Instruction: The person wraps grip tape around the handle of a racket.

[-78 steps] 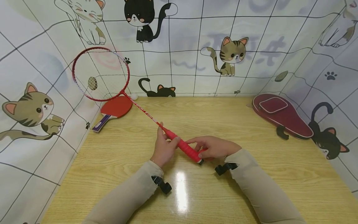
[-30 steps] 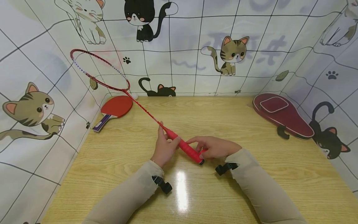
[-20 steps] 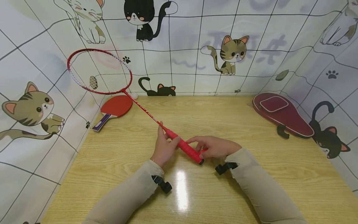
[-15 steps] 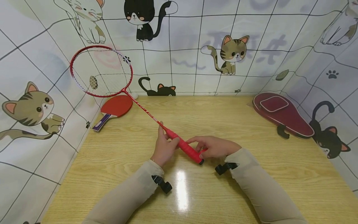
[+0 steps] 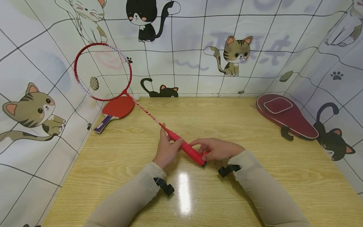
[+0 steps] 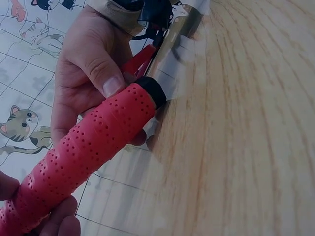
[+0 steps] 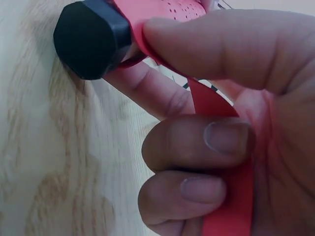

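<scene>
A red badminton racket (image 5: 146,113) slants across the head view, its head up at the left, its handle low in the middle. My left hand (image 5: 167,151) grips the upper part of the handle between thumb and fingers. Perforated red grip tape (image 6: 93,142) is wrapped round the handle, up to the black butt cap (image 7: 91,39). My right hand (image 5: 216,149) is at the butt end. Its thumb presses the tape's edge onto the handle, and its curled fingers hold the loose tape tail (image 7: 229,206) against the palm.
A red table tennis bat (image 5: 119,107) lies at the back left, under the racket's head in this view. A white ball (image 5: 136,97) sits beside it. A dark red bat case (image 5: 283,115) lies at the back right. Cat-printed walls (image 5: 193,56) border the wooden table (image 5: 227,201).
The racket has turned about its shaft: its head looked narrow one second ago and now shows nearly round. Both hands stay in about the same place on the handle.
</scene>
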`<state>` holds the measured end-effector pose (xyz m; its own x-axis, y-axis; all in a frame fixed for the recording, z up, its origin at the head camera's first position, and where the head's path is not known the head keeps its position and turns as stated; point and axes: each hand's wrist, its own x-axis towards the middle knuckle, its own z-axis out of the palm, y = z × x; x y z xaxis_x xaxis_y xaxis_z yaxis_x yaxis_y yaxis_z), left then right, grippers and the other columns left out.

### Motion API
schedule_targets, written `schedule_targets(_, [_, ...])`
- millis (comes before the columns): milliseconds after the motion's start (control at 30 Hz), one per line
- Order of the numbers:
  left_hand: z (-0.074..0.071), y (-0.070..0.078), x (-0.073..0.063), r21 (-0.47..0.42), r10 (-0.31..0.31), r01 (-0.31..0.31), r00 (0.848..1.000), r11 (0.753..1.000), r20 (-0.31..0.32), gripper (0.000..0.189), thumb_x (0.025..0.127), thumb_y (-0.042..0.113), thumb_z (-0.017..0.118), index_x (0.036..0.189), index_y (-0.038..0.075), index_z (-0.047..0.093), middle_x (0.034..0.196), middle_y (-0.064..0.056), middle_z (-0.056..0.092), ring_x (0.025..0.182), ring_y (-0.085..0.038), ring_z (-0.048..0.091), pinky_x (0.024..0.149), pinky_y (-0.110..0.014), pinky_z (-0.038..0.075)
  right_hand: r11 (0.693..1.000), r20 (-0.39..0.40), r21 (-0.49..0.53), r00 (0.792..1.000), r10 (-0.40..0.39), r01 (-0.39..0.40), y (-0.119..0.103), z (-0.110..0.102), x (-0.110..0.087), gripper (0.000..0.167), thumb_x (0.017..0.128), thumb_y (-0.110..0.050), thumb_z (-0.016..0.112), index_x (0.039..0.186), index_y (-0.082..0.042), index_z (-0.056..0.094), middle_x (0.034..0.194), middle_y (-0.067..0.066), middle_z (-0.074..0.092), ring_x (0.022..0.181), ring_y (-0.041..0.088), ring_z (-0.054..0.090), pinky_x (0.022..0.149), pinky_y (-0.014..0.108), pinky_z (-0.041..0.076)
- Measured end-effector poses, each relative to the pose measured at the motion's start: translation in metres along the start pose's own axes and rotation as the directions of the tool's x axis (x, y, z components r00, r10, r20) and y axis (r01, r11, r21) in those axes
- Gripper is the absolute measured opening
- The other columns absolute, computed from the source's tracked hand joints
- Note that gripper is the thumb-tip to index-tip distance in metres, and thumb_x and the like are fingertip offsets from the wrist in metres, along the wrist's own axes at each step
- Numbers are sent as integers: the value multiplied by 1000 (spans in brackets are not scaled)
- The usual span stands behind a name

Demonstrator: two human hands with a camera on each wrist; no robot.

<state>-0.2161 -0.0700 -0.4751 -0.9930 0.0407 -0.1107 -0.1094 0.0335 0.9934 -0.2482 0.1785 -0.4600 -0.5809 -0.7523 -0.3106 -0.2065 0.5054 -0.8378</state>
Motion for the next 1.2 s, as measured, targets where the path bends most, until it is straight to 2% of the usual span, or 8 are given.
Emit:
schedule_targets(100, [0,0,0,-11,-2,2,1000,1000,1,102,98,7,67,170,26,-3,125,-23,61,85,-21,71,79,-31,62,1000,1,-7,1000,-5,5,1,0,0,69,94,-1,69,154,-31,51,108,-1,76,100,21,70,92,43,49])
schedule_targets(267, [0,1,-2,30,5,-5,1000,1000,-4,102,98,13,70,170,27,-1,125,-22,60,77,-22,72,78,-33,63,1000,6,-17,1000,-19,19,2,0,1,67,94,-2,69,152,-30,51,106,-1,76,96,22,70,89,42,50])
schedule_targets(433, [0,1,-3,56,8,-7,1000,998,-7,103,98,15,72,170,27,-1,125,-21,61,73,-19,66,74,-30,60,1000,25,-9,1000,-16,16,3,-2,2,67,95,-3,68,153,-30,50,108,-1,76,98,21,71,91,42,50])
schedule_targets(567, [1,0,-2,30,-2,2,1000,1000,-3,102,98,11,70,170,25,-2,128,-22,60,77,-20,68,75,-28,60,1000,34,14,999,-19,19,4,-3,1,67,96,-1,66,154,-30,50,109,-1,77,102,22,71,94,42,49])
schedule_targets(733, [1,0,-1,-8,4,-4,1000,1000,9,101,98,7,67,170,24,-3,132,-25,58,84,-23,71,79,-30,61,999,26,19,999,-28,28,5,-2,2,66,95,0,65,152,-28,52,106,1,77,97,23,71,92,43,49])
schedule_targets(1000, [2,1,0,-20,3,-4,1000,1000,-3,101,96,2,64,170,23,-2,127,-25,59,88,-24,73,81,-33,63,1000,10,5,1000,-18,18,6,0,3,61,96,-2,68,150,-25,54,108,1,74,92,22,73,91,43,52])
schedule_targets(1200, [3,1,0,-36,7,-7,1000,999,2,100,96,2,63,170,23,-1,126,-25,58,88,-24,73,81,-34,63,1000,-14,-29,1000,3,-3,5,0,1,57,94,-4,71,147,-23,58,106,-1,74,95,22,70,87,42,52])
